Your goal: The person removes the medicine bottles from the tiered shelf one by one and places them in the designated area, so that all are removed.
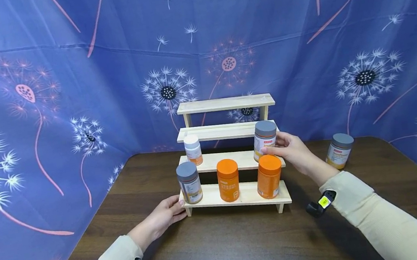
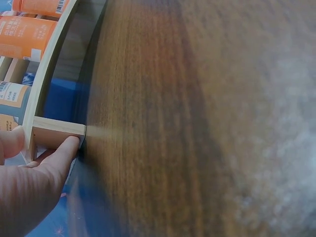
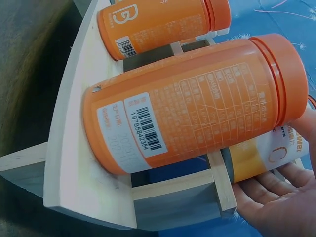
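Observation:
A pale wooden stepped rack (image 1: 228, 129) with several tiers stands on the table. My left hand (image 1: 164, 215) grips the left end of its lowest step, fingers against the short leg (image 2: 59, 129). My right hand (image 1: 293, 151) holds a grey-lidded supplement jar (image 1: 265, 137) at the right end of the second step, thumb in front; in the right wrist view its lower part (image 3: 252, 160) shows behind an orange jar (image 3: 197, 98). On the lowest step stand another grey-lidded jar (image 1: 190, 184), an orange jar (image 1: 228, 181) and the right-hand orange jar (image 1: 268, 179).
A small white-capped bottle (image 1: 193, 149) stands at the left of the second step. Another grey-lidded jar (image 1: 339, 151) is on the dark wooden table (image 1: 238, 247), right of the rack. A blue dandelion-print cloth (image 1: 282, 64) hangs behind.

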